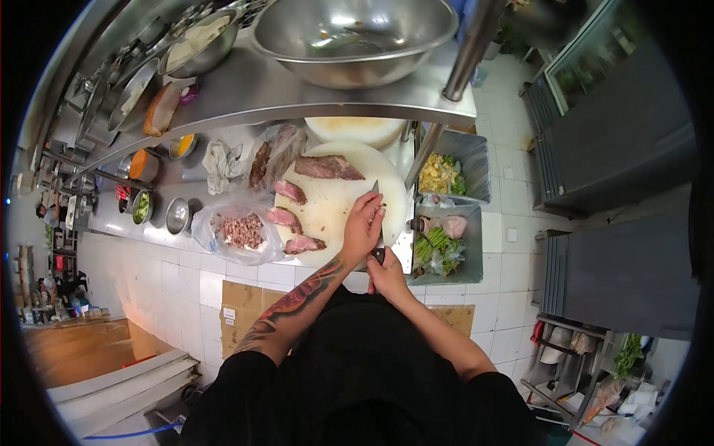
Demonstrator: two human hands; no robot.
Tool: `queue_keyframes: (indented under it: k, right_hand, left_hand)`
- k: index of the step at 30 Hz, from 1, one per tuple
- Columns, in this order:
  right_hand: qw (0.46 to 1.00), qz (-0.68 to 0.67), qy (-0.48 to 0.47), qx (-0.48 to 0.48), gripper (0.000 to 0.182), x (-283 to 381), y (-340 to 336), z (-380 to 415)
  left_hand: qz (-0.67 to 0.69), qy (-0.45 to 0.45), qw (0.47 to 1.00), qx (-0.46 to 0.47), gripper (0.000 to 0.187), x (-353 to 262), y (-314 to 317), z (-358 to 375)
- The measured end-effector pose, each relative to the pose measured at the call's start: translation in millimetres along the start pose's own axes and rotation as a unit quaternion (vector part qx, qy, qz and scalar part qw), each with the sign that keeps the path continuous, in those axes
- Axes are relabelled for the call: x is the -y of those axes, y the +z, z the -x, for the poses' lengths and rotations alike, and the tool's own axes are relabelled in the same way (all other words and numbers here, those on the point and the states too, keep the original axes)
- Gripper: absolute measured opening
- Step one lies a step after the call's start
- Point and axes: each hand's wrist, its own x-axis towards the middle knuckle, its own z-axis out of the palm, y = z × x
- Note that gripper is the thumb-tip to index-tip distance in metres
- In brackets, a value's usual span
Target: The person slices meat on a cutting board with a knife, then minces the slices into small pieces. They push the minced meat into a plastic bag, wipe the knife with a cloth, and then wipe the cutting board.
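A kitchen knife (379, 255) points away from me over the right side of the round white cutting board (335, 204). My right hand (388, 273) is closed around its dark handle at the board's near edge. Higher up, my left hand (362, 229) has its fingers and thumb closed about the blade, hiding most of it; the tip shows beyond the fingertips. A long browned piece of meat (327, 167) lies at the board's far side. Along the left side rest three smaller pieces with pink cut faces, among them a middle piece (284, 218).
Left of the board sits a clear plastic bag of diced meat (239, 229), with a small metal bowl (178, 215) beyond. A large steel bowl (355, 44) stands on the raised shelf (297, 102). Lined bins stand to the right, one holding green stems (439, 249).
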Motion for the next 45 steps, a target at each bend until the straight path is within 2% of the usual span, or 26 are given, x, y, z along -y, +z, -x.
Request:
queue_keyframes:
  k: [5,6,7,11,13,15,16,18,19,20,21,22,23,25,27,29,31,33,36,37,39,40,41,42,43,45]
  right_hand:
    - [0.997,0.066,-0.026,-0.021,0.019,28.8,14.5,24.8]
    - [0.997,0.065,-0.034,-0.026,0.019,35.5,19.0,28.2]
    - [0.997,0.063,-0.040,-0.028,0.018,44.1,27.9,29.0]
    - [0.987,0.148,-0.054,0.019,0.019,89.1,86.3,21.6]
    - [0.950,0.270,-0.095,0.122,0.021,105.1,126.4,11.6]
    - [0.897,0.364,-0.166,0.189,0.024,104.6,170.6,-5.9]
    - [0.895,0.364,-0.169,0.195,0.024,102.0,193.8,-14.4]
    - [0.808,0.487,-0.181,0.279,0.028,98.1,232.8,-27.9]
    - [0.805,0.488,-0.184,0.284,0.028,101.6,244.9,-30.8]
    - [0.807,0.497,-0.131,0.290,0.029,105.9,253.8,-30.9]
    - [0.808,0.505,-0.077,0.294,0.031,107.2,258.3,-29.7]
    - [0.805,0.510,-0.128,0.274,0.033,79.7,247.1,-40.2]
    - [0.804,0.511,-0.128,0.274,0.033,81.3,236.0,-34.6]
    - [0.830,0.472,-0.190,0.229,0.036,92.2,199.0,-19.6]
    - [0.856,0.434,-0.194,0.203,0.036,85.6,144.9,-19.1]
    - [0.922,0.338,-0.110,0.155,0.032,105.0,92.7,3.2]
    - [0.969,0.234,-0.045,0.066,0.031,102.1,42.6,19.1]
    - [0.986,0.165,0.000,0.023,0.026,93.3,-10.9,26.1]
    - [0.993,0.113,0.008,-0.007,0.028,71.7,-63.3,38.5]
    - [0.998,0.063,0.021,-0.017,0.030,64.7,-73.5,42.4]
    - [0.999,0.010,0.032,-0.027,0.032,51.4,-85.7,48.5]
    - [0.999,-0.010,0.043,-0.029,0.033,45.3,-88.9,51.2]
    - [0.998,-0.031,0.054,-0.030,0.033,39.0,-91.6,52.9]
    - [0.997,-0.041,0.058,-0.028,0.032,31.3,-93.5,52.9]
    - [0.997,-0.043,0.058,-0.027,0.032,22.0,-94.8,50.4]
    - [0.996,-0.054,0.073,-0.010,0.032,4.7,-98.9,47.0]
  left_hand:
    - [0.130,-0.010,0.991,-0.032,0.035,-13.0,-6.2,-0.5]
    - [0.089,0.033,0.994,-0.056,0.036,-12.9,-12.3,-4.3]
    - [0.044,0.074,0.993,-0.079,0.036,-9.1,-23.4,-6.5]
    - [0.088,0.035,0.984,-0.150,0.037,-19.9,-104.6,-15.1]
    - [0.098,0.003,0.962,-0.256,0.037,-2.3,-155.3,-5.7]
    - [-0.010,-0.016,0.925,-0.379,0.036,17.9,-201.2,12.0]
    - [-0.042,-0.043,0.904,-0.424,0.035,39.3,-225.1,22.4]
    - [-0.057,-0.105,0.855,-0.505,0.037,88.3,-262.4,38.1]
    - [-0.040,-0.142,0.828,-0.541,0.039,111.9,-276.7,42.8]
    - [-0.041,-0.143,0.825,-0.546,0.039,153.7,-284.8,50.7]
    - [-0.058,-0.185,0.832,-0.521,0.043,205.6,-288.1,59.5]
    - [-0.073,-0.225,0.837,-0.494,0.047,244.2,-293.0,62.9]
    - [-0.072,-0.225,0.836,-0.495,0.047,267.7,-297.8,58.7]
    - [-0.158,-0.255,0.839,-0.453,0.055,294.1,-295.0,57.5]
    - [-0.145,-0.253,0.859,-0.421,0.050,290.1,-302.6,67.5]
    - [-0.098,-0.200,0.901,-0.373,0.040,224.8,-324.7,73.4]
    - [-0.129,-0.138,0.910,-0.368,0.030,225.0,-336.4,82.9]
    - [-0.137,-0.207,0.898,-0.364,0.024,221.2,-342.3,84.5]
    - [-0.077,-0.194,0.898,-0.387,0.022,178.9,-323.7,58.2]
    - [-0.078,-0.193,0.901,-0.381,0.022,162.0,-309.8,47.7]
    - [-0.073,-0.049,0.949,-0.303,0.021,121.6,-262.1,20.9]
    - [-0.040,-0.019,0.973,-0.226,0.027,100.6,-230.2,10.8]
    - [0.121,-0.095,0.986,-0.065,0.029,88.6,-198.2,7.8]
    - [-0.008,-0.078,0.996,0.031,0.036,51.8,-155.9,1.0]
    - [-0.082,0.075,0.986,0.123,0.042,33.8,-128.3,-9.7]
    - [-0.130,0.087,0.983,0.098,0.044,25.1,-50.5,-17.2]
